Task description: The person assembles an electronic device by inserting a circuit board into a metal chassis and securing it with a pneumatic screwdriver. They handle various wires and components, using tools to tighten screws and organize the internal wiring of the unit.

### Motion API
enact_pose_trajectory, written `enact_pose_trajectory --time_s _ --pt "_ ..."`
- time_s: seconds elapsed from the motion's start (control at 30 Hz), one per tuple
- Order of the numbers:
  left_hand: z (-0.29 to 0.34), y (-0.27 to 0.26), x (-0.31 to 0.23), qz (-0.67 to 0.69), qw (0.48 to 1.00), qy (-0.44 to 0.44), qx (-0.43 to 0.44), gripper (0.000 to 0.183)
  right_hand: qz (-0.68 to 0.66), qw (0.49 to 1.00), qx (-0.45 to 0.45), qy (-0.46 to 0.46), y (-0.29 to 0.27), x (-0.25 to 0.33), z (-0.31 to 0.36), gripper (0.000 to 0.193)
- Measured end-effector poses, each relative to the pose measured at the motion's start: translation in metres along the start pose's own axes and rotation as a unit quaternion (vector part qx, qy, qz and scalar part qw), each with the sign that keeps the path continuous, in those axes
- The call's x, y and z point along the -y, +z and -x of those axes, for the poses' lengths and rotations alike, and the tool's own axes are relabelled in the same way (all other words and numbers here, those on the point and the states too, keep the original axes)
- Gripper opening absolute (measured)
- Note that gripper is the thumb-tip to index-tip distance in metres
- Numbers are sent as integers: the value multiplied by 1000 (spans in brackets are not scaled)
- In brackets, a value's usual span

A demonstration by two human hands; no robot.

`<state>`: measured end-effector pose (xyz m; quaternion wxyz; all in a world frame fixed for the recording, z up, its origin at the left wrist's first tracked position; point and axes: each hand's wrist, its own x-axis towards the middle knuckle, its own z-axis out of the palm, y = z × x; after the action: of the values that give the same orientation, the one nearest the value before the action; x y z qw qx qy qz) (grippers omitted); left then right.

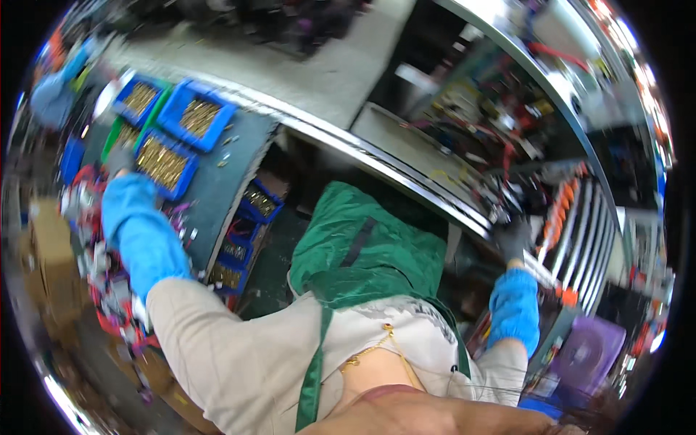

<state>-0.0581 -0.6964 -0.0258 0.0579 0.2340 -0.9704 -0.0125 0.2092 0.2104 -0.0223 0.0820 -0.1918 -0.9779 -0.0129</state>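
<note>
My left hand [120, 159], in a grey glove, reaches to the far left among bins of small brass-coloured metal parts. It is at the near end of a green bin [110, 139] and beside a blue bin [191, 164] of these parts. Blur hides its fingers. Off to the right, my right hand [513, 238], in a dark glove, is at the bench edge by a cluster of dark parts [516, 197]. Its fingers merge with that dark clutter, so whether it grips anything does not show. Blue sleeve covers are on both forearms.
Two more blue bins [226, 116] of brass-coloured parts stand beyond my left hand, with a few loose pieces nearby. Smaller blue bins [249, 255] sit below the bench top. A metal rack [580, 250] with orange pieces and a purple crate [589, 349] are at right. Cartons [52, 246] stand far left.
</note>
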Motion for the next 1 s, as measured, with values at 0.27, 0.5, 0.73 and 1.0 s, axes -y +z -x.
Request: enact_pose_trajectory --time_s 0.27,0.5,0.73,1.0 --pt "-112 59 73 -147 947 281 57 30 99 987 110 56 11 -14 -10 64" --pt "-91 54 76 -175 972 155 14 37 44 991 122 17 -4 -12 -15 59" --pt "-62 46 31 16 990 -105 -93 43 123 943 310 -14 -51 10 0 43" --pt "54 -91 -98 -115 973 -132 -153 20 -559 629 465 276 -67 46 109 29"
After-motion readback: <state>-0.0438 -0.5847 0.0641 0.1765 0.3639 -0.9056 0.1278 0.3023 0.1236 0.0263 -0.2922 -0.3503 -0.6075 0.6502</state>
